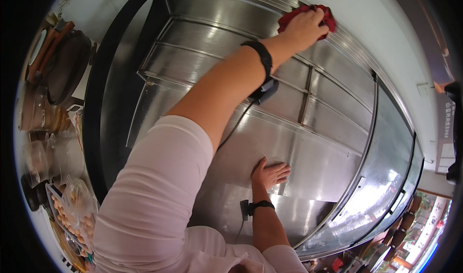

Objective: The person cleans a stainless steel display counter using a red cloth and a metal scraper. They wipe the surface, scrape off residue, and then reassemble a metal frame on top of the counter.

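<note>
My left hand point(305, 25) grips a dark red cloth point(289, 18) against the metal ledge along the upper edge of a stainless steel display cabinet point(231, 2). That arm crosses the view from lower left, with a black strap point(262, 54) at the wrist and a black device point(266, 90) with a cable beside it. Lower down, my right hand point(269, 173) rests with spread fingers on the flat steel panel point(307, 164), holding nothing. Its wrist bears a black band point(263, 205) and a small black device point(245, 209). Divided rectangular steel sections point(332, 88) lie between the hands.
Glass panels point(387, 157) with dark edges line the right; a black-framed end panel point(94, 128) stands left. Beyond it are dark pans point(68, 68), clear containers point(67, 157) and a tray with several eggs point(65, 218). A white wall point(383, 27) with an outlet point(423, 89) borders the cabinet.
</note>
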`<act>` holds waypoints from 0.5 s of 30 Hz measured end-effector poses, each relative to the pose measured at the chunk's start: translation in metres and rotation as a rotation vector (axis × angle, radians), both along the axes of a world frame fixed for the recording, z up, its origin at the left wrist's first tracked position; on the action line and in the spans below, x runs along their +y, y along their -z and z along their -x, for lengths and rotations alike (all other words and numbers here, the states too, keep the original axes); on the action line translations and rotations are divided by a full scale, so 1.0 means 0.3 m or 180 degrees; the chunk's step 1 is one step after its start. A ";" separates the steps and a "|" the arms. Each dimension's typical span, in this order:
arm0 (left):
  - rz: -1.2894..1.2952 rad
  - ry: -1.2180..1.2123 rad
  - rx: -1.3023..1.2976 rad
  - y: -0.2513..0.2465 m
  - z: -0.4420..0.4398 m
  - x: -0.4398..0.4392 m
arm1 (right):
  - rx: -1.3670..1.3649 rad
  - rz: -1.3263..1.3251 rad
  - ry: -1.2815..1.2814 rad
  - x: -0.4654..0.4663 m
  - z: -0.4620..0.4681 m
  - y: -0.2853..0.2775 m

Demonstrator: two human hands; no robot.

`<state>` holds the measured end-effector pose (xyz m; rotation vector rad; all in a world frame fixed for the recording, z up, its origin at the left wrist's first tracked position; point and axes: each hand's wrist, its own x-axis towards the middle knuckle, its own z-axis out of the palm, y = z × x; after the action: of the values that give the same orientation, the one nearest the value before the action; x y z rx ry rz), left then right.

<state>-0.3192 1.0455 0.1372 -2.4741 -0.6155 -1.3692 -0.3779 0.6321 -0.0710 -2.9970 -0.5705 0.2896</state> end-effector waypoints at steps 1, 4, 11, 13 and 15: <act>0.0079 0.0032 0.0131 0.002 0.055 0.040 | -0.0001 0.0060 -0.0029 -0.001 0.001 -0.003; 0.0018 -0.0107 0.0122 0.013 0.321 0.163 | -0.0085 0.0092 -0.0079 0.000 0.005 -0.007; 0.0826 -0.2491 0.0394 -0.027 1.061 0.467 | 0.0010 0.0096 -0.0095 -0.009 0.001 -0.008; 0.0959 -0.2325 0.0909 0.021 1.172 0.492 | -0.0023 0.0110 -0.0114 -0.005 0.004 -0.011; 0.0553 -0.2272 0.0783 0.104 1.199 0.463 | -0.0006 0.0152 -0.0099 0.000 0.006 -0.017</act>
<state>-0.6790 1.1845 0.1061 -2.1414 -1.4177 -0.7482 -0.3796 0.6320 -0.0657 -3.0368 -0.6196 0.3068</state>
